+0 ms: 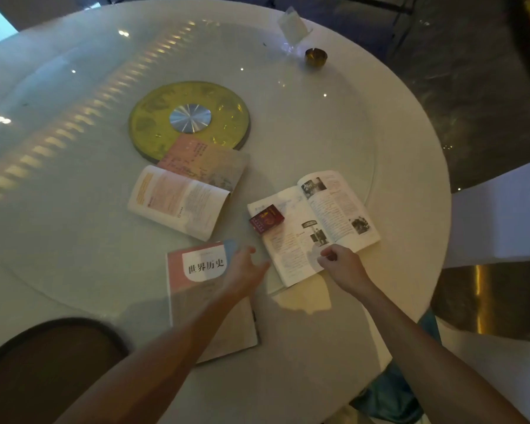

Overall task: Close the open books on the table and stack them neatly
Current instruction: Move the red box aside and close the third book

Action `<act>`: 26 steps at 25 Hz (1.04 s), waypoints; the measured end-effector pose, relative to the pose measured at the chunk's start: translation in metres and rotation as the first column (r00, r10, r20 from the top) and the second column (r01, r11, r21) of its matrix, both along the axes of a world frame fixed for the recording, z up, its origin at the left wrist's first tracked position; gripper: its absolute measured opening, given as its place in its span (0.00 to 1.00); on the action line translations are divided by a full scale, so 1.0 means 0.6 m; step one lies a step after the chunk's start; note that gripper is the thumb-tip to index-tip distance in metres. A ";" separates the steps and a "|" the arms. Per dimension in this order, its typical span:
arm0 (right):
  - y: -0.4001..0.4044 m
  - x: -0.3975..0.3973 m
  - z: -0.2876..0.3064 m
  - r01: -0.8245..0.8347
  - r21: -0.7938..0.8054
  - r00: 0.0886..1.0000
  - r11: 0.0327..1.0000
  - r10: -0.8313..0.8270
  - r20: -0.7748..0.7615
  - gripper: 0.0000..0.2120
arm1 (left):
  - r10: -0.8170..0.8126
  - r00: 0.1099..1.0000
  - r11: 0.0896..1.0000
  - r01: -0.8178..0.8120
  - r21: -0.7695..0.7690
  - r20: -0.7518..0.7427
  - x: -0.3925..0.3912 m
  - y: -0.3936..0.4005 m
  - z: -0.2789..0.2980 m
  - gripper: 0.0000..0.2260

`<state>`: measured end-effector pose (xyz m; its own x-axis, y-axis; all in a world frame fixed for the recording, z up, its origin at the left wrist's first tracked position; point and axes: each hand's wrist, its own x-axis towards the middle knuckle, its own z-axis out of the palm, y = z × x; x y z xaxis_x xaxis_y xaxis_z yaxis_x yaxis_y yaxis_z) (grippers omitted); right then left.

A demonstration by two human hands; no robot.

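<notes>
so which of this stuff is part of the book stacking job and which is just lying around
Part of the job:
- closed pink book
- open book on the right
- open book in the middle
- red box, lying on the right book's page

Just lying about:
- ashtray
- napkin holder
- gold turntable disc

Single head cam, my viewpoint: looks forward and steeply down at the round table (pixel 395 154), close over my forearms; wide-angle, edges bowed.
</notes>
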<state>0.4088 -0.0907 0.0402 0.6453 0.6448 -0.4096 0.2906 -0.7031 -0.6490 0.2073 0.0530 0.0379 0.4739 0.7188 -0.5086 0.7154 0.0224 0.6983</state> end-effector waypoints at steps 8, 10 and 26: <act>-0.029 0.164 -0.026 0.047 0.010 0.993 0.999 -0.047 0.108 0.06 | -0.060 0.988 0.939 0.105 0.329 -0.145 0.122 0.040 -0.042 0.30; -0.034 0.193 -0.037 0.080 0.006 0.982 0.997 -0.080 0.169 0.09 | -0.041 0.971 0.924 0.127 0.360 -0.237 0.140 0.056 -0.053 0.34; -0.001 0.251 -0.078 0.257 -0.117 0.962 0.959 -0.266 -0.067 0.27 | 0.359 0.892 0.904 -0.260 0.338 -0.274 0.148 0.031 -0.063 0.33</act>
<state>0.5594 -0.0916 -0.0066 0.7475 0.4080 -0.5243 0.0369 -0.8135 -0.5804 0.2964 0.0717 -0.0002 0.0481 0.9376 -0.3443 0.8902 0.1161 0.4405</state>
